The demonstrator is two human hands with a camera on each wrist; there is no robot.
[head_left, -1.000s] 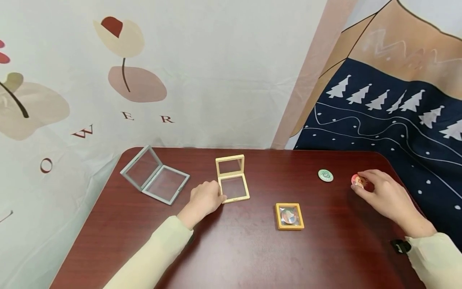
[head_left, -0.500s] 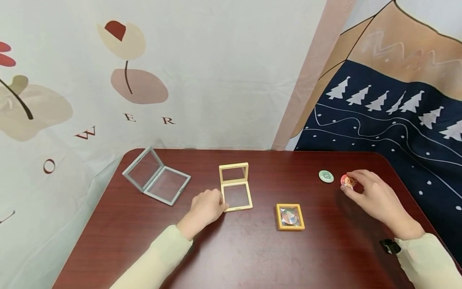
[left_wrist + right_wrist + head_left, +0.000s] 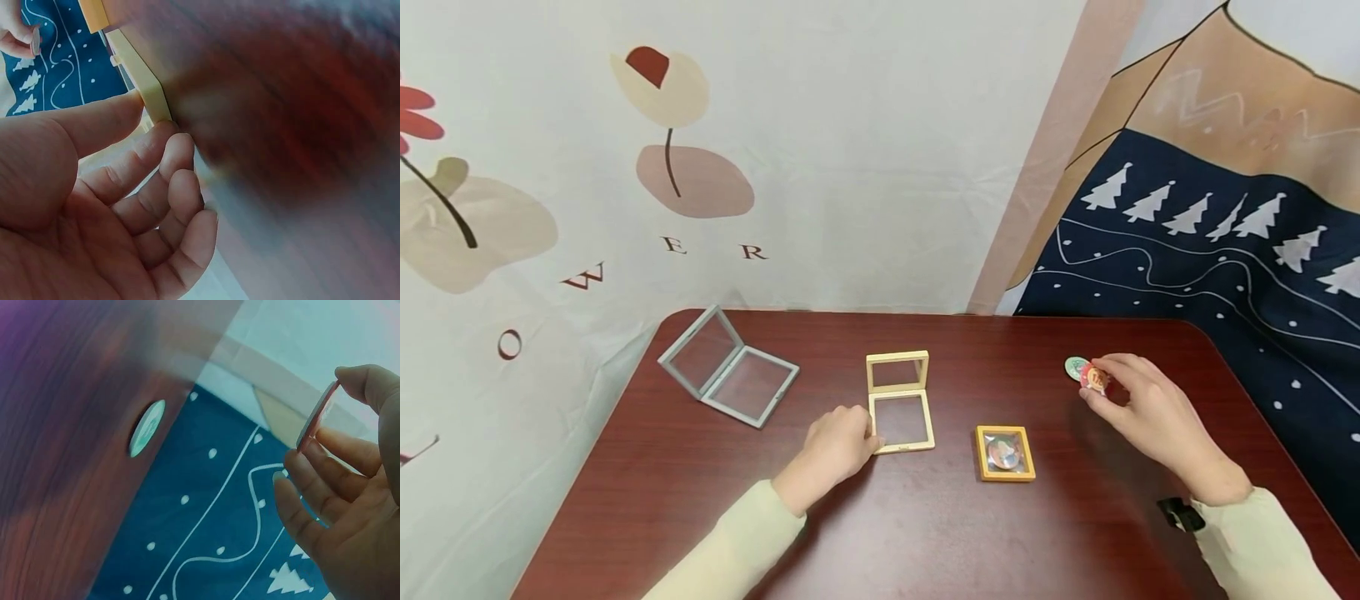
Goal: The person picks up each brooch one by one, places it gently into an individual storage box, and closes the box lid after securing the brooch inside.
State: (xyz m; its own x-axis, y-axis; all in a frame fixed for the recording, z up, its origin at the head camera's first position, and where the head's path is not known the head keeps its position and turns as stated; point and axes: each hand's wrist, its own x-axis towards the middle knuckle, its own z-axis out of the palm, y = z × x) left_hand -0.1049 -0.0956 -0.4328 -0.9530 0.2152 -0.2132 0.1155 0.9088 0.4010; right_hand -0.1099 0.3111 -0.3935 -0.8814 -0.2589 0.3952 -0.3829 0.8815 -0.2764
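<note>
In the head view my left hand (image 3: 837, 450) pinches the front left corner of a pale yellow display frame (image 3: 906, 447), which stands open with its clear-windowed lid tilted up at the back. Thumb and index finger meet at the corner of this frame (image 3: 142, 72) in the left wrist view. My right hand (image 3: 1153, 417) holds a round red badge (image 3: 1093, 379) by its edge between thumb and fingers. In the right wrist view the badge (image 3: 317, 419) is raised off the table. A green round badge (image 3: 1073, 367) lies flat on the table, partly overlapped by the red one in the head view.
An orange-yellow frame (image 3: 1006, 477) with a round badge inside lies between the hands. At the back left, a larger grey frame (image 3: 731, 413) stands open. The dark red table (image 3: 970, 542) ends at a printed cloth backdrop (image 3: 865, 167).
My right hand has carried the red badge left until it overlaps the green badge in view. My left hand has drawn the pale yellow frame slightly toward me and to the right.
</note>
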